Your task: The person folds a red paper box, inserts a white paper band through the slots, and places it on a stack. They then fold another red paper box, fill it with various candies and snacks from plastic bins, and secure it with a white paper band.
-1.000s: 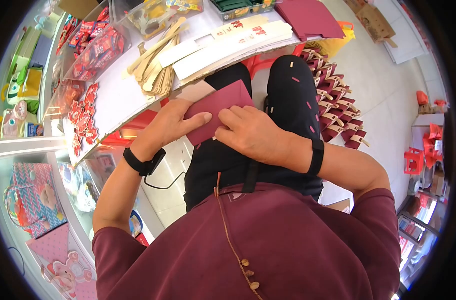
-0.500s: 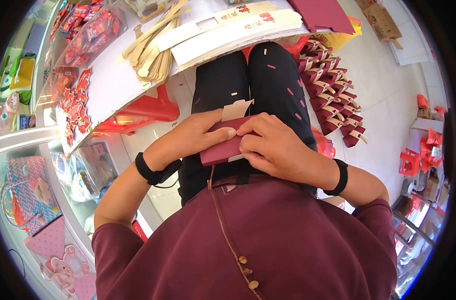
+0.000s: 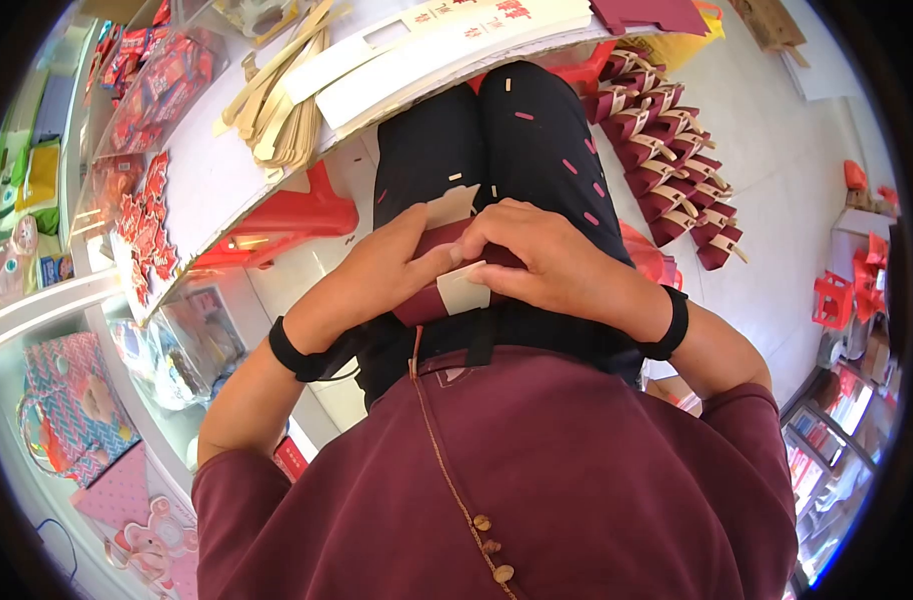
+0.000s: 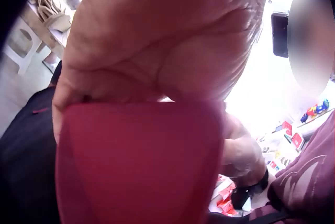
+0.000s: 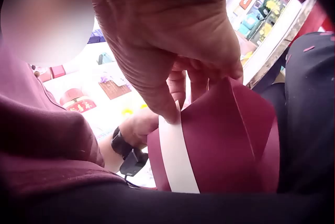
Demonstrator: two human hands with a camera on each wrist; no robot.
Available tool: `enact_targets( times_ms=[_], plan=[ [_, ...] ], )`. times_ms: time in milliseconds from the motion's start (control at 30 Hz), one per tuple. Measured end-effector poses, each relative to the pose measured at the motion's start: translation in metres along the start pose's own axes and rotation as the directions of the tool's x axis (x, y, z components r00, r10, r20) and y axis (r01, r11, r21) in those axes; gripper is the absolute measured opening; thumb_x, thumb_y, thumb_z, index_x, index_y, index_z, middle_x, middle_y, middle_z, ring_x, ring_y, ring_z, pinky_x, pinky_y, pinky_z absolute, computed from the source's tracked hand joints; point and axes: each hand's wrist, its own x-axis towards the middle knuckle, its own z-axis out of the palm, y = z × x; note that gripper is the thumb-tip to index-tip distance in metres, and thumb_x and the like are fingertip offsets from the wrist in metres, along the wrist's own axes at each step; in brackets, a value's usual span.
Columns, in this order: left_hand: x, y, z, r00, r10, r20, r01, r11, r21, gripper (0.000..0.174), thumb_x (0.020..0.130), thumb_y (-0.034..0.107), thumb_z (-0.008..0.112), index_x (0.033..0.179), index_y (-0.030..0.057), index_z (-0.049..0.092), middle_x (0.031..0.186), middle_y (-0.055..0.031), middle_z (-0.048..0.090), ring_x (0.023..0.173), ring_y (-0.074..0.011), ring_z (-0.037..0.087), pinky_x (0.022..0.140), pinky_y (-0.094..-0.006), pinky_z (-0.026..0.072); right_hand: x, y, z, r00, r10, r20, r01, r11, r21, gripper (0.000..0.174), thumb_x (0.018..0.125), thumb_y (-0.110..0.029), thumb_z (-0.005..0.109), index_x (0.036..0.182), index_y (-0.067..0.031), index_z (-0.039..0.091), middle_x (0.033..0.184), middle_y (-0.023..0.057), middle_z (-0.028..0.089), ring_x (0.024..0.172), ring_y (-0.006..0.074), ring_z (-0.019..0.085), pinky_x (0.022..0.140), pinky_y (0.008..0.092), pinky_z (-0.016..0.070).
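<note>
A small folded maroon paper box [image 3: 418, 308] sits over the person's lap, with a cream paper strip [image 3: 464, 291] wrapped around it. The left hand [image 3: 375, 272] grips the box from its left side, thumb on top; the left wrist view shows the box's maroon end [image 4: 138, 156] below the palm. The right hand [image 3: 562, 262] pinches the strip at the box's upper edge between thumb and fingers. In the right wrist view the cream band [image 5: 177, 153] runs down the box's side, next to a pointed fold. The fingers hide part of the box top.
Ahead stands a white table [image 3: 199, 185] bearing a fan of cream strips [image 3: 285, 105], printed white strips [image 3: 397, 85], maroon sheets [image 3: 657, 22] and red cut-outs [image 3: 149, 228]. Rows of strapped maroon boxes [image 3: 667, 165] lie at the right. A red stool [image 3: 302, 222] is under the table.
The maroon paper went from a flat-looking piece to a box shape and came closer to the body. The cream strip now crosses its near side, with the right thumb on it.
</note>
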Motion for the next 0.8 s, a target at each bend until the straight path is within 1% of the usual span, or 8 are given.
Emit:
enact_targets(
  times_ms=[100, 133, 233, 267, 500, 600, 700, 800],
  plan=[
    [0.000, -0.002, -0.004, 0.999, -0.035, 0.015, 0.036, 0.993, -0.109, 0.061, 0.102, 0.041, 0.065, 0.145, 0.0009, 0.050, 0.130, -0.0157, 0.065, 0.119, -0.0211, 0.062, 0.102, -0.0339, 0.0479, -0.006, 0.008, -0.006, 0.988, -0.070, -0.136, 0.068, 0.998, -0.020, 0.030, 0.086, -0.012, 0.078, 0.114, -0.0070, 0.066, 0.121, 0.0096, 0.069, 0.115, 0.0292, 0.062, 0.099, 0.0392, 0.0503],
    [0.000, -0.004, -0.003, 0.999, -0.042, 0.005, 0.042, 0.992, -0.116, 0.060, 0.101, 0.042, 0.066, 0.140, -0.0009, 0.052, 0.124, -0.0176, 0.066, 0.114, -0.0228, 0.064, 0.097, -0.0350, 0.0495, -0.009, 0.019, -0.010, 0.991, -0.061, -0.121, 0.060, 0.998, -0.013, 0.050, 0.084, -0.028, 0.082, 0.125, -0.0080, 0.062, 0.134, 0.0137, 0.062, 0.125, 0.0324, 0.058, 0.106, 0.0410, 0.0464],
    [-0.002, -0.010, 0.000, 0.998, -0.055, -0.029, 0.050, 0.988, -0.146, 0.059, 0.099, 0.046, 0.068, 0.127, -0.0041, 0.057, 0.112, -0.0207, 0.069, 0.103, -0.0253, 0.068, 0.088, -0.0368, 0.0527, -0.015, 0.024, -0.019, 0.987, 0.072, -0.146, -0.052, 0.989, 0.139, 0.059, 0.087, -0.033, 0.082, 0.134, -0.0070, 0.059, 0.147, 0.0156, 0.055, 0.136, 0.0328, 0.054, 0.113, 0.0413, 0.0424],
    [-0.002, -0.009, 0.000, 0.998, -0.054, -0.032, 0.048, 0.986, -0.157, 0.058, 0.099, 0.046, 0.068, 0.126, -0.0038, 0.057, 0.111, -0.0200, 0.069, 0.102, -0.0242, 0.068, 0.087, -0.0364, 0.0526, -0.017, 0.026, -0.020, 0.976, 0.209, -0.068, -0.185, 0.948, 0.258, 0.068, 0.088, -0.037, 0.081, 0.142, -0.0071, 0.054, 0.154, 0.0184, 0.048, 0.143, 0.0319, 0.047, 0.118, 0.0408, 0.0381],
    [-0.007, -0.009, 0.001, 0.996, -0.073, -0.053, 0.056, 0.963, -0.264, 0.055, 0.098, 0.046, 0.069, 0.124, -0.0015, 0.059, 0.107, -0.0156, 0.069, 0.098, -0.0201, 0.066, 0.085, -0.0345, 0.0518, -0.018, 0.041, 0.005, 0.984, 0.168, -0.054, -0.140, 0.928, 0.346, 0.065, 0.086, -0.038, 0.083, 0.135, -0.0064, 0.054, 0.151, 0.0218, 0.048, 0.144, 0.0327, 0.045, 0.118, 0.0413, 0.0362],
    [-0.008, -0.015, 0.001, 0.996, -0.084, -0.005, 0.079, 0.954, -0.289, 0.059, 0.102, 0.038, 0.066, 0.143, -0.0018, 0.053, 0.125, -0.0132, 0.065, 0.118, -0.0197, 0.061, 0.102, -0.0334, 0.0470, -0.014, 0.039, 0.015, 0.989, 0.136, -0.063, -0.112, 0.950, 0.292, 0.060, 0.087, -0.038, 0.082, 0.130, -0.0062, 0.055, 0.146, 0.0200, 0.051, 0.140, 0.0345, 0.047, 0.116, 0.0423, 0.0384],
    [-0.011, -0.009, 0.006, 0.995, -0.073, -0.062, 0.048, 0.940, -0.337, 0.056, 0.102, 0.035, 0.065, 0.144, -0.0007, 0.053, 0.127, -0.0127, 0.064, 0.120, -0.0198, 0.060, 0.104, -0.0324, 0.0459, -0.011, 0.040, 0.015, 0.999, 0.042, -0.032, -0.035, 0.980, 0.196, 0.058, 0.091, -0.032, 0.081, 0.134, -0.0072, 0.052, 0.148, 0.0173, 0.047, 0.138, 0.0311, 0.048, 0.113, 0.0410, 0.0403],
    [-0.010, -0.017, 0.009, 0.994, -0.053, -0.096, 0.018, 0.942, -0.335, 0.054, 0.102, 0.031, 0.065, 0.146, 0.0014, 0.052, 0.133, -0.0121, 0.062, 0.123, -0.0199, 0.059, 0.106, -0.0316, 0.0444, -0.010, 0.044, 0.018, 0.998, 0.051, -0.038, -0.043, 0.980, 0.194, 0.054, 0.090, -0.039, 0.080, 0.128, -0.0078, 0.057, 0.143, 0.0175, 0.053, 0.135, 0.0369, 0.050, 0.113, 0.0430, 0.0401]
  ],
)
